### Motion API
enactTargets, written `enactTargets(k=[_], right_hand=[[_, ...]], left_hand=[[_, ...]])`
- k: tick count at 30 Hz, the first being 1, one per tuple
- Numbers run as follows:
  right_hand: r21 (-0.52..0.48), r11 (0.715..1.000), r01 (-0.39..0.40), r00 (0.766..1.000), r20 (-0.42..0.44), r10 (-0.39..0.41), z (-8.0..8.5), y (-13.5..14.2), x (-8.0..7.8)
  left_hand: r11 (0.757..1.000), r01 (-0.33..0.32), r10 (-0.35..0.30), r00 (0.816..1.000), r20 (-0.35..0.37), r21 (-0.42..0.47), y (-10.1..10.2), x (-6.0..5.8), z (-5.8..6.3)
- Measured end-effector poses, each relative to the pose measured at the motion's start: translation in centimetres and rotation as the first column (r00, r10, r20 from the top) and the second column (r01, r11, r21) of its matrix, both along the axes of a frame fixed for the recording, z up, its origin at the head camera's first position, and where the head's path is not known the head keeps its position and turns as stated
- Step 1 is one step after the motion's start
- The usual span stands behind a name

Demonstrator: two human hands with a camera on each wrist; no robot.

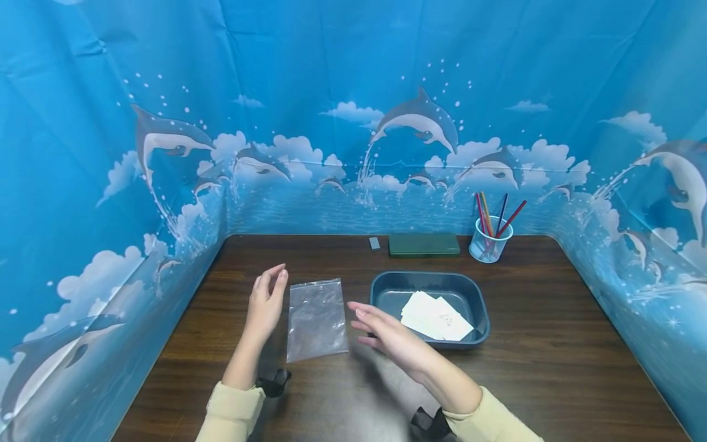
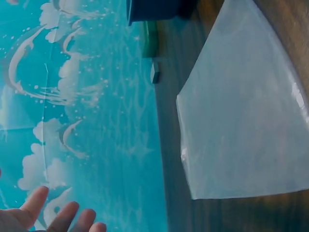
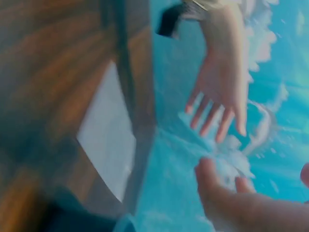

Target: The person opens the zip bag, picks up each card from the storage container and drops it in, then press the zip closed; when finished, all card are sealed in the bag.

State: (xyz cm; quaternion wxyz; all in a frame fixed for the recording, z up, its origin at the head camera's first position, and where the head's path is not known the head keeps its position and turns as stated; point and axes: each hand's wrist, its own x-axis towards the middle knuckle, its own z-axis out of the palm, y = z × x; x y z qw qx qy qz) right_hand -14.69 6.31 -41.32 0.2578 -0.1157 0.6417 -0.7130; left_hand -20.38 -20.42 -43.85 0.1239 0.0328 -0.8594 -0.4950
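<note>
A clear plastic zip bag (image 1: 317, 322) lies flat on the dark wooden table, between the two hands. My left hand (image 1: 267, 301) hovers just left of the bag, fingers loosely bent and holding nothing. On the bag's right side my right hand (image 1: 392, 337) is held with its fingers extended, also with nothing in it. It overlaps the near left corner of a dark blue tray (image 1: 480, 307) in the head view. White paper cards (image 1: 433, 316) lie loosely piled in that tray, one with a faint drawing. The left wrist view shows the bag (image 2: 246, 111) beyond the left fingertips.
Behind the tray sits a dark green case (image 1: 423, 245), with a small grey eraser-like block (image 1: 374, 244) to its left. A light blue cup (image 1: 490, 245) of colored pencils stands at the back right. A dolphin-print curtain (image 1: 331, 92) surrounds the table.
</note>
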Motion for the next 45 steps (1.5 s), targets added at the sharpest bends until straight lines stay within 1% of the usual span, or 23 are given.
enactTargets(k=[1, 4, 6, 8, 10, 13, 15, 16, 20, 23, 25, 27, 29, 33, 37, 41, 42, 45], right_hand=[[-0.024, 1.000, -0.003, 1.000, 0.031, 0.003, -0.4, -0.5, 0.1], [-0.052, 0.999, 0.012, 0.996, 0.089, -0.008, -1.8, -1.6, 0.1], [-0.061, 0.998, 0.035, 0.992, 0.126, -0.027, -2.9, -2.1, 0.1], [-0.043, 0.998, 0.050, 0.988, 0.148, -0.043, -3.9, -2.5, 0.1], [-0.022, 0.998, 0.066, 0.986, 0.158, -0.062, -4.8, -3.0, 0.1], [0.020, 0.997, 0.075, 0.983, 0.166, -0.077, -5.6, -3.6, 0.2], [0.022, 0.995, 0.095, 0.980, 0.173, -0.097, -6.0, -3.9, 0.2], [0.022, 0.994, 0.107, 0.978, 0.176, -0.109, -6.2, -4.1, 0.1], [0.014, 0.983, 0.183, 0.966, 0.183, -0.182, -7.1, -4.6, 0.1], [-0.005, 0.970, 0.242, 0.950, 0.206, -0.236, -7.6, -4.6, 0.0], [-0.019, 0.963, 0.269, 0.939, 0.226, -0.258, -7.8, -4.6, 0.0], [-0.028, 0.958, 0.285, 0.930, 0.250, -0.270, -8.0, -4.6, 0.0], [-0.029, 0.957, 0.288, 0.923, 0.275, -0.270, -8.1, -4.6, 0.0], [-0.020, 0.961, 0.274, 0.916, 0.310, -0.255, -8.1, -4.6, -0.1], [0.004, 0.966, 0.260, 0.911, 0.331, -0.247, -8.3, -4.7, -0.1], [0.038, 0.960, 0.277, 0.902, 0.332, -0.274, -8.7, -4.7, 0.1], [0.043, 0.958, 0.283, 0.900, 0.332, -0.281, -8.8, -4.7, 0.1], [0.044, 0.959, 0.282, 0.901, 0.332, -0.280, -9.0, -4.6, 0.2]], left_hand=[[1.000, 0.005, -0.005, 1.000, 0.024, 0.028, -0.1, 0.1, 0.0], [0.995, 0.018, -0.028, 0.994, 0.108, 0.099, -0.6, 0.4, -0.5], [0.994, 0.025, -0.042, 0.987, 0.155, 0.110, -0.9, 0.5, -1.0], [0.996, 0.024, -0.039, 0.981, 0.189, 0.084, -1.2, 0.8, -1.7], [0.999, 0.016, -0.022, 0.979, 0.203, 0.034, -1.3, 1.0, -2.6], [0.999, 0.005, 0.003, 0.973, 0.229, -0.032, -1.5, 1.3, -3.9], [0.999, 0.016, -0.008, 0.965, 0.263, -0.029, -1.7, 1.5, -4.5], [0.999, 0.026, -0.019, 0.958, 0.285, -0.021, -1.8, 1.5, -4.8], [0.998, 0.057, -0.063, 0.924, 0.378, 0.026, -2.3, 1.8, -5.3], [0.996, 0.059, -0.083, 0.898, 0.432, 0.068, -2.5, 1.7, -5.5], [0.993, 0.054, -0.098, 0.881, 0.464, 0.106, -2.4, 1.7, -5.6], [0.987, 0.052, -0.121, 0.868, 0.482, 0.154, -2.3, 1.7, -5.6], [0.980, 0.055, -0.145, 0.860, 0.489, 0.193, -2.2, 1.7, -5.6], [0.969, 0.052, -0.169, 0.854, 0.493, 0.242, -1.9, 1.9, -5.5], [0.969, 0.047, -0.166, 0.852, 0.497, 0.243, -1.8, 2.1, -5.6], [0.970, 0.046, -0.163, 0.851, 0.499, 0.238, -1.8, 2.2, -5.6], [0.970, 0.042, -0.160, 0.849, 0.503, 0.238, -1.7, 2.3, -5.7], [0.972, 0.057, -0.170, 0.842, 0.512, 0.229, -1.7, 2.5, -5.7]])
